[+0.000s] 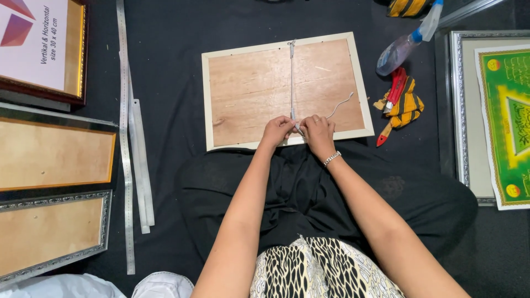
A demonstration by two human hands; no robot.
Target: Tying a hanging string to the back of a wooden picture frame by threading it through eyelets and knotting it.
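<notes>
- I see the picture frame [251,91] lying face down on the black floor cloth [165,49], just ahead of my knees: a pale cream border around a bare brown plywood back.
- A thin white cord [292,77] runs straight down the middle of that back from the far edge to the near edge, with a loose tail curling off to the right.
- My left hand [277,130] sits at the near edge of the frame, fingers curled in, grip pinched narrow on the cord.
- My right hand [319,130] is just beside it, knuckles almost touching, grip also closed on the cord as far as I can tell; the fingertips are hidden.
- Both forearms reach forward and converge from my lap.
- To the right lie a spray bottle [406,47] and a red-handled tool [393,99] on a striped cloth [408,105].
- To the left, long metal rulers [126,138] and more frames [55,152].
</notes>
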